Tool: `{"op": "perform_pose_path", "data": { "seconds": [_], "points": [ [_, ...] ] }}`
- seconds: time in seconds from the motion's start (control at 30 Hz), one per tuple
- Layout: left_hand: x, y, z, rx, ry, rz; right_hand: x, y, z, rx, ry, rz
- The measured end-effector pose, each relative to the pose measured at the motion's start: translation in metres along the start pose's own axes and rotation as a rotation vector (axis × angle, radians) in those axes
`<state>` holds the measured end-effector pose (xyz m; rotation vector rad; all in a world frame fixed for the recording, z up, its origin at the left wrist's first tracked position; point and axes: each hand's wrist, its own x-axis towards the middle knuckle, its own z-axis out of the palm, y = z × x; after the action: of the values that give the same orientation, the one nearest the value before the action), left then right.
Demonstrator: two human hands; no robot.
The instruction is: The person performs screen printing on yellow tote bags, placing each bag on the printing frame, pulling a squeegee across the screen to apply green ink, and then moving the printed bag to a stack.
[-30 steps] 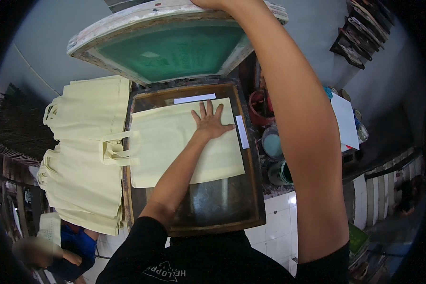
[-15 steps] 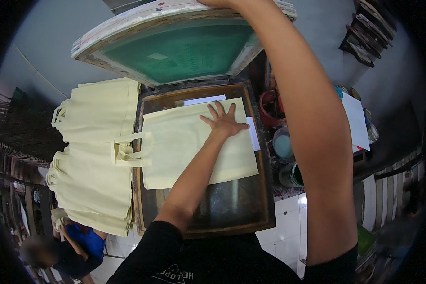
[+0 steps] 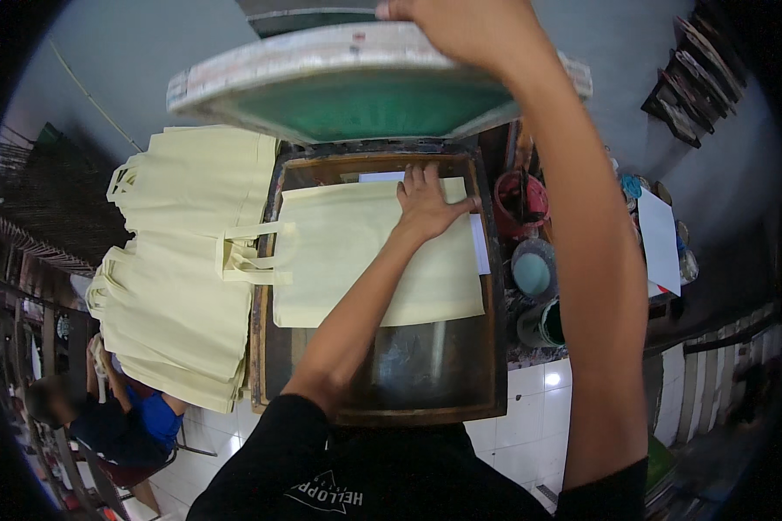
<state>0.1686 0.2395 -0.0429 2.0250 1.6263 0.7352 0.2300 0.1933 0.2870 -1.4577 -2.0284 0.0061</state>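
Head view, centre of the frame: my left hand (image 3: 426, 204) lies flat, fingers spread, on the upper right corner of a pale yellow tote bag (image 3: 365, 260), which rests on the dark wooden printing bed (image 3: 382, 382), its long axis running left to right with the handles (image 3: 248, 256) pointing left. My right hand (image 3: 460, 30), at the top edge, has its fingers closed on the rim of the raised green screen frame (image 3: 365, 91), which hangs tilted directly above the bag. More bags (image 3: 182, 260) are stacked at the left.
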Motion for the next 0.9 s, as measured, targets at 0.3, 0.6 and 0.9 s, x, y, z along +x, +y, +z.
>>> {"op": "perform_pose_path", "data": {
  "seconds": [0.3,0.6,0.9],
  "points": [
    [-0.259,-0.03,-0.141,-1.197,-0.054,-0.241,-0.204,0.021,0.106,0.233,0.042,-0.129],
    [-0.306,-0.086,-0.067,-1.174,-0.208,-0.655,-0.268,0.052,0.203,0.079,-0.269,-0.098],
    [-0.306,-0.08,-0.069,-1.187,-0.147,-0.651,-0.28,0.032,0.168,0.104,-0.476,-0.167]
  ]
}}
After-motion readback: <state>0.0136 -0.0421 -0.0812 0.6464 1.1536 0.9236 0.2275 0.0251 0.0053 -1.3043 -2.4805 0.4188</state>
